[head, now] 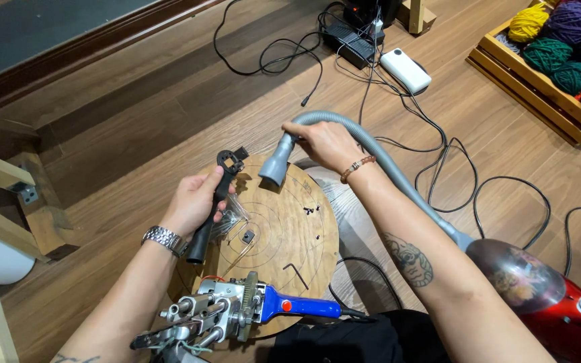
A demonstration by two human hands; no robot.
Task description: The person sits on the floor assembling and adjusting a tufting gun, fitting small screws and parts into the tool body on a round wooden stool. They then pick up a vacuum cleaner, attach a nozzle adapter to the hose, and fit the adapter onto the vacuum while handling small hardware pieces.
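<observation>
A wooden floor strewn with cables surrounds your round wooden table [304,255]. Your right hand [324,143] has its fingers closed around the grey vacuum hose [378,158], nozzle tip just over the table's far edge. Your left hand [193,202] grips a black part [218,195] at the left edge. You appear mid-cleaning; the next pass likely needs steering around the tiny loose screws [309,211].

Yarn balls [559,40] in wooden crate [532,91]

The round bench [304,222] is rough, scratched wood. The hose [384,161] looks like dull grey plastic. The vacuum body [559,302] is shiny red, and the black tool [216,202] is matt.
</observation>
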